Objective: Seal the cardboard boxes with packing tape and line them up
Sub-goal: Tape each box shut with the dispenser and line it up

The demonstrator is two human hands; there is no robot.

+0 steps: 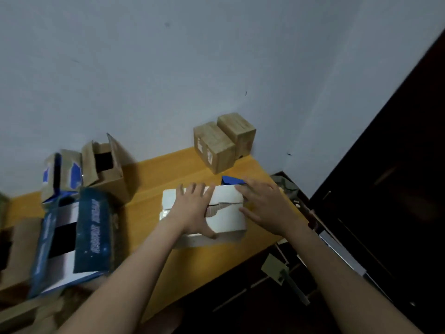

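both arms outstretched, left hand (pixel 196 208) and right hand (pixel 266 207) flat, fingers spread, on white box (pixel 226 219) flaps

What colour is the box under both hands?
White box, with a torn seam showing brown cardboard; clearest in the head view.

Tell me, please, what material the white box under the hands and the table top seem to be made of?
The white box looks like cardboard with a matte white outer face: brown torn board shows along the seam between its flaps. The table top looks like wood or a wood-look laminate, smooth and yellow-orange; the picture is too soft to show any grain, so I cannot tell which.
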